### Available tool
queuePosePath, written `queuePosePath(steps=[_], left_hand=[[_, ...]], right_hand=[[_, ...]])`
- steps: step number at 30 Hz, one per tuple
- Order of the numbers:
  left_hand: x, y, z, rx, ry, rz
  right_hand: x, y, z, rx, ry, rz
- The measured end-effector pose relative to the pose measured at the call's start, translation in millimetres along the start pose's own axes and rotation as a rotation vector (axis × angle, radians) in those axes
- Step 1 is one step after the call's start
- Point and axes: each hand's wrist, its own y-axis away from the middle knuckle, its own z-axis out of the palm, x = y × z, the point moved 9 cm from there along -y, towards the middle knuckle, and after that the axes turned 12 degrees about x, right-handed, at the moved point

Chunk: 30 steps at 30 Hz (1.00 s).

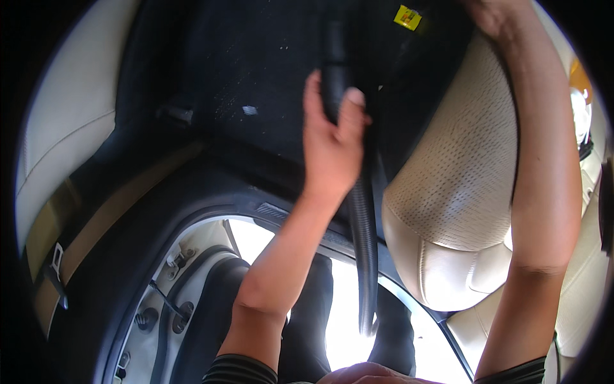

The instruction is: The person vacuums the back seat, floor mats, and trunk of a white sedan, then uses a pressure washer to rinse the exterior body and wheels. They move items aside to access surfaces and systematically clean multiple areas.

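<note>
Gripping a black vacuum hose (364, 217) — ribbed, nozzle rigid — left hand (332, 147) closed round it.

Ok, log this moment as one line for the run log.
left hand: gripping black vacuum nozzle | hose: trailing below | nozzle over dark car carpet | right hand: resting on top of beige seat

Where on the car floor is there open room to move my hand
The dark carpet is bare left of the left hand, up to the cream seat. It is crowded to the right, where the vacuum hose runs beside the perforated seat that the right hand touches.
</note>
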Motion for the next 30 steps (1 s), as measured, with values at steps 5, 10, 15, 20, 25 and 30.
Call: queuePosePath(steps=[5, 10, 15, 20, 25, 30], left_hand=[[46.6, -8.9, 32.2, -0.282, 0.022, 0.273], [93.5, -161.3, -25.8, 0.218, -0.525, 1.311], [37.9, -418.3, -228.2, 0.659, -1.626, 0.285], [5.7, -517.8, -316.4, 0.425, -1.632, 0.153], [-5.2, -560.7, -327.4, 0.406, -1.58, 0.224], [-16.9, -577.6, -339.7, 0.473, -1.643, 0.301]], right_hand=[[-9.8, 9.6, 50.4, -0.542, -0.401, 0.258], [-6.2, 23.3, 35.4, -0.201, -0.292, 0.129], [37.7, 91.7, 46.2, -0.146, -0.129, 0.198], [65.0, 117.3, 47.6, -0.134, 0.01, 0.208], [73.6, 108.8, 46.6, -0.155, 0.172, 0.144], [80.0, 95.5, 50.0, -0.164, 0.263, 0.111]])
